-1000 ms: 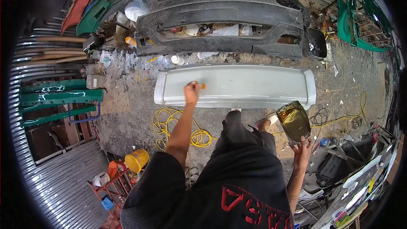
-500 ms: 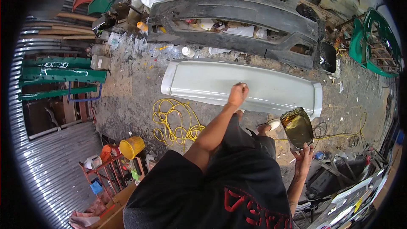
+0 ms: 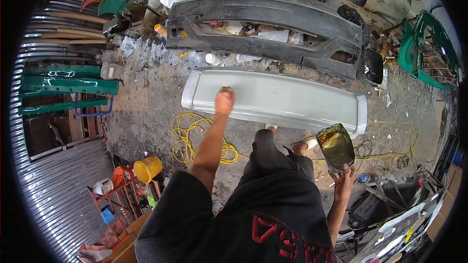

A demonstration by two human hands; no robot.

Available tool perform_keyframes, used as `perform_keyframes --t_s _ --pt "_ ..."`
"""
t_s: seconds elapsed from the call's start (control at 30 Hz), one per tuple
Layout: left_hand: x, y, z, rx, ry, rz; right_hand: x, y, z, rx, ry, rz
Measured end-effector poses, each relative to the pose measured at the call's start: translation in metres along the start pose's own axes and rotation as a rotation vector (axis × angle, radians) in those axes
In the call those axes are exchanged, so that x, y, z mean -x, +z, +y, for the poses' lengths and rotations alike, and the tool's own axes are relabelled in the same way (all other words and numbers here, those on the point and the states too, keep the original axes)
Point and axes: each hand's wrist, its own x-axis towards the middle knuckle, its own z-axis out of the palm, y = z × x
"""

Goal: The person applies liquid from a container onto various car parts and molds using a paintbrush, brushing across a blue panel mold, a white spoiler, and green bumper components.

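Note:
A long, glossy pale grey panel (image 3: pixel 278 95) with raised ends lies low over the floor in front of me. Over its left part is my left hand (image 3: pixel 224 101), its fingers closed. Whatever may be in them is hidden, and I cannot tell whether the hand touches the surface. At the panel's lower right, my right hand (image 3: pixel 344 178) grips the near edge of an open, tilted container (image 3: pixel 336 151) with a shiny yellow-brown inside. The container stays apart from the panel.
A large dark bumper (image 3: pixel 268 24) lies beyond the panel. Yellow cable (image 3: pixel 187 139) coils at the near left, beside a red rack with a yellow bucket (image 3: pixel 147 169). Green parts (image 3: pixel 70 85) stand left; a green frame (image 3: pixel 414 48) stands right. A white bottle (image 3: pixel 212 59) lies behind the panel.
My left hand has swept leftward along the panel, from its middle to its left part. My right hand and the container have barely shifted in the view.

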Motion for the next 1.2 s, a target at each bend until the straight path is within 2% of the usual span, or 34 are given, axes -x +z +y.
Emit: perform_keyframes --t_s 0.07,0.13,0.2,0.23,0.3,0.43,0.53,0.6,0.7,0.83,0.93,1.07,1.2 --pt "0.012 0.037 0.036 0.053 0.141 -0.034 0.002 0.002 -0.001 -0.003 -0.002 0.004" --pt "0.02 0.065 0.085 0.176 0.194 -0.025 0.002 0.003 0.0 0.017 -0.005 0.046" --pt "0.021 0.065 0.141 0.403 0.09 -0.145 0.003 0.002 0.0 0.045 -0.02 0.04" --pt "0.018 0.065 0.162 0.406 0.091 -0.147 0.002 0.003 0.0 0.07 -0.026 0.021" --pt "0.016 0.067 0.188 0.615 0.022 -0.228 0.003 0.005 0.001 0.066 -0.032 0.022" --pt "0.01 0.086 0.17 0.642 -0.041 -0.088 0.001 0.006 0.001 0.078 -0.03 0.033" --pt "0.0 0.063 0.132 0.533 -0.094 -0.112 -0.002 0.015 -0.003 0.069 -0.015 0.013" --pt "-0.002 0.052 0.107 0.434 -0.012 -0.066 -0.003 0.024 -0.004 0.049 0.001 -0.012" --pt "-0.006 0.035 0.081 0.349 0.004 -0.036 -0.008 0.027 -0.002 0.072 0.021 -0.027" --pt "-0.01 0.015 0.045 0.382 -0.047 0.014 -0.017 0.031 0.003 0.092 0.015 -0.06" --pt "-0.015 -0.003 0.017 0.303 -0.041 0.099 -0.023 0.037 0.006 0.12 0.032 -0.086" --pt "-0.023 -0.037 -0.03 0.258 -0.08 0.072 -0.028 0.048 0.007 0.151 0.048 -0.104" --pt "-0.023 -0.047 -0.049 0.15 -0.046 0.169 -0.024 0.057 0.002 0.131 0.046 -0.1"
